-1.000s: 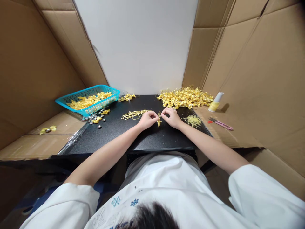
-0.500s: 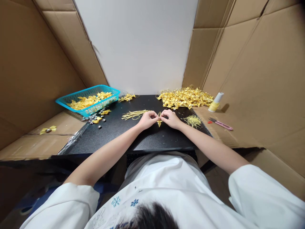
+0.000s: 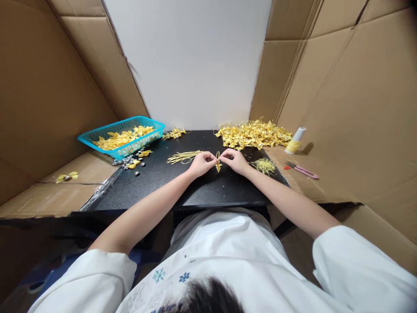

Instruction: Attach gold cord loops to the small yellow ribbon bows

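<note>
Both of my hands meet over the middle of the black tabletop, around a small yellow ribbon bow [image 3: 218, 168] with a loop of gold cord [image 3: 218, 154] standing above it. My left hand [image 3: 204, 162] pinches the piece from the left, thumb and forefinger together. From the right, my right hand [image 3: 233, 160] pinches it in the same way. The fingertips hide the middle of the bow. Just left of my left hand lies a bundle of gold cords [image 3: 183, 157]. Beside my right hand is a heap of short yellow cord clippings [image 3: 263, 165].
A blue basket [image 3: 85, 140] of yellow bows stands back left, silver bells [image 3: 125, 162] beside it. A large pile of corded bows [image 3: 252, 135] lies back right. Near it are a white cone of yellow thread [image 3: 295, 141] and pink thread snips [image 3: 305, 171]. Cardboard walls rise on both sides.
My hands stay almost in place, still pinching the bow. The fingertips have parted very slightly and more of the bow and its cord loop shows.
</note>
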`<state>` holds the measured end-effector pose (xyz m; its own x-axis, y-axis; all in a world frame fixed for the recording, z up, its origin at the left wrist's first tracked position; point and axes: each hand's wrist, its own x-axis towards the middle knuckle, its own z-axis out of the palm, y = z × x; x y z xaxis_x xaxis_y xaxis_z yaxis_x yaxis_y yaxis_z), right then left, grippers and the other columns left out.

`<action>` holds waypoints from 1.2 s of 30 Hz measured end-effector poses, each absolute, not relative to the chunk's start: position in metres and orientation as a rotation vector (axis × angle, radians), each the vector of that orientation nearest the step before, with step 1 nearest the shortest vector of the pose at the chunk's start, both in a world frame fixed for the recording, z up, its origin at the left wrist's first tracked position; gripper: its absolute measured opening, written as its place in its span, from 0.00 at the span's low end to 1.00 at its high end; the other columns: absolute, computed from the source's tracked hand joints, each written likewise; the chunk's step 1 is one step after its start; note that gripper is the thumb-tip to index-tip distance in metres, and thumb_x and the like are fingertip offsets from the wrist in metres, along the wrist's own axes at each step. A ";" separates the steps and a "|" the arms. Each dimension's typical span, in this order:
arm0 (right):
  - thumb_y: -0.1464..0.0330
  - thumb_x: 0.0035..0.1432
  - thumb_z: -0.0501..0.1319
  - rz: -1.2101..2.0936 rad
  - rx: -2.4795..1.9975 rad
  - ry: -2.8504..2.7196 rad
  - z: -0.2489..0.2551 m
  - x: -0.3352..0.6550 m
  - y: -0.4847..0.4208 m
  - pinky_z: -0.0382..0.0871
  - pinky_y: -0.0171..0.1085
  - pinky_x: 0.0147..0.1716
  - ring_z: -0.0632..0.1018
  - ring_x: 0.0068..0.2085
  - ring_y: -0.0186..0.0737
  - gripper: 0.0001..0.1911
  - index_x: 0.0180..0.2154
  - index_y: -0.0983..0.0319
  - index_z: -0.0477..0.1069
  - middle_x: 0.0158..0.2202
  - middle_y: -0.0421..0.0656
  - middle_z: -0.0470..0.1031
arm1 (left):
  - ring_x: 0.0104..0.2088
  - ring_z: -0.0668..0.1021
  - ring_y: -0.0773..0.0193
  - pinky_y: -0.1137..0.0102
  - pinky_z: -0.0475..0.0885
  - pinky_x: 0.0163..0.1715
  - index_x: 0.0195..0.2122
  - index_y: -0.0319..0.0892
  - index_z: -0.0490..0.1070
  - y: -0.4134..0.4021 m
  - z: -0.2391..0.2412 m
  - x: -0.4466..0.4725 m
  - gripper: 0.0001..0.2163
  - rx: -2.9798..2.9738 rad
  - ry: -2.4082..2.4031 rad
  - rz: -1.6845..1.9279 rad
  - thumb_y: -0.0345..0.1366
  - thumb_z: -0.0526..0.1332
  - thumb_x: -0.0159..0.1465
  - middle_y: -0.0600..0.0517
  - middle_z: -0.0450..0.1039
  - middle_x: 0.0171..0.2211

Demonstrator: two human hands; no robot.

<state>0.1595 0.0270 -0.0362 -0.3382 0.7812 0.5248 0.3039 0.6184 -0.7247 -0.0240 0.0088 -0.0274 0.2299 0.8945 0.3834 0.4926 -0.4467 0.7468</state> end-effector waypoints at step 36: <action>0.67 0.56 0.60 0.447 -0.921 -1.965 -0.036 0.160 0.022 0.66 0.38 0.39 0.73 0.34 0.37 0.07 0.26 0.61 0.72 0.31 0.42 0.74 | 0.26 0.72 0.66 0.73 0.65 0.28 0.23 0.39 0.73 0.006 -0.026 -0.023 0.07 1.997 1.294 1.067 0.37 0.61 0.52 0.53 0.73 0.23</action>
